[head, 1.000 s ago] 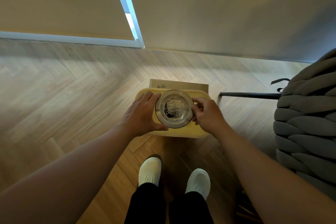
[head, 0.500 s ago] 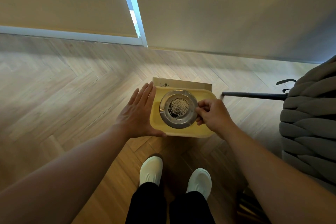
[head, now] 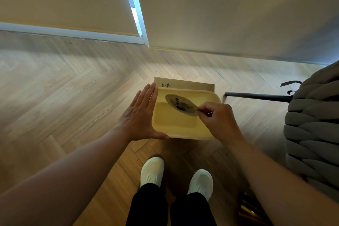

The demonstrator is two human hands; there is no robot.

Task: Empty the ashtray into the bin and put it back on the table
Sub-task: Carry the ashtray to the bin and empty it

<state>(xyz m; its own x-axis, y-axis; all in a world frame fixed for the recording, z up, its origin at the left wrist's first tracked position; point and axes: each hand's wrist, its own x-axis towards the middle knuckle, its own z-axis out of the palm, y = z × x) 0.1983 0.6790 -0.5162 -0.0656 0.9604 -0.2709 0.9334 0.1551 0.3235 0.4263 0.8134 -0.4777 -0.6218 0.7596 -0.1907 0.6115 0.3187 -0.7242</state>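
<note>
A yellow bin (head: pixel 183 133) stands on the wood floor just ahead of my feet. Over it the round metal ashtray (head: pixel 181 104) is tilted steeply on edge and motion-blurred, with dark ash showing inside. My right hand (head: pixel 218 119) pinches the ashtray's right rim. My left hand (head: pixel 141 113) is flat and open, fingers together, resting against the bin's left wall with the thumb under its near corner. The bin's inside looks bare yellow below the ashtray.
A brown cardboard piece (head: pixel 190 84) marked "#46" stands behind the bin. A dark pole (head: pixel 256 96) lies on the floor to the right, beside a chunky grey knitted seat (head: pixel 315 126). My white shoes (head: pixel 152 170) are just behind the bin. A wall and blinds rise ahead.
My left hand let go of the ashtray and moved to the bin's left side. My right hand has tipped the ashtray from level to steeply tilted over the bin.
</note>
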